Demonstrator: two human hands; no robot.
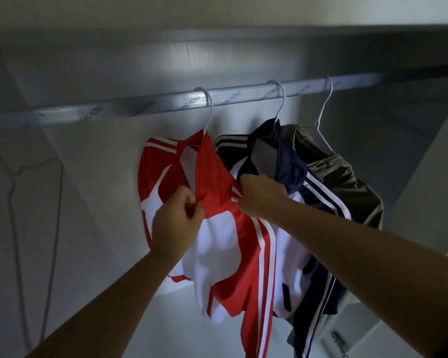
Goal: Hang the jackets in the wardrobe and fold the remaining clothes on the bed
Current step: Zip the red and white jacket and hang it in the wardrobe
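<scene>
A red and white track jacket hangs on a white wire hanger from the wardrobe rail. My left hand pinches the red front edge of this jacket near the collar. My right hand grips the jacket's other front edge, close to the navy one. To the right a navy and white track jacket hangs on its own hanger, and behind it an olive jacket on a third hanger.
Bare wire hangers hang at the far left against the wardrobe's side wall. A shelf runs above the rail. The wardrobe's right wall stands close to the olive jacket.
</scene>
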